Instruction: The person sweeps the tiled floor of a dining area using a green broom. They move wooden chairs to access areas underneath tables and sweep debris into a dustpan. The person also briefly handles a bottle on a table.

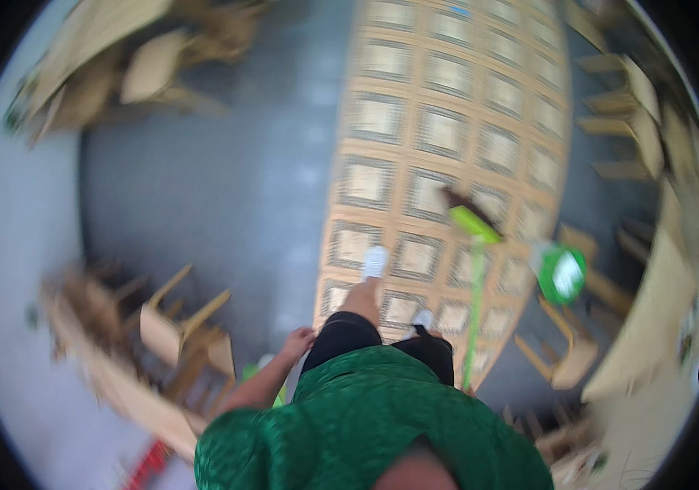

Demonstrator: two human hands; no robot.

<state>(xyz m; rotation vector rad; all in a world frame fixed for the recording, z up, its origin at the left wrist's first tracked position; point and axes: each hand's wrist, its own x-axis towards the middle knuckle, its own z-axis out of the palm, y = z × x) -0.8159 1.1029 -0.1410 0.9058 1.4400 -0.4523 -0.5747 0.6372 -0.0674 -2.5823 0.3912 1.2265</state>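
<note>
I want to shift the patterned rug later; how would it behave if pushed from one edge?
The patterned rug lies flat and thin on the grey floor, so it would probably buckle rather than slide stiffly. It is large, so likely heavy to drag. The broom stands on it.

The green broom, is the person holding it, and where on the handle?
Cannot be told. The green broom stands upright with its head on the patterned rug, but its upper handle disappears behind the body. The left hand hangs empty; the right is hidden.

grey floor [202,188], patterned rug [447,122], wooden chairs [186,327]
</note>
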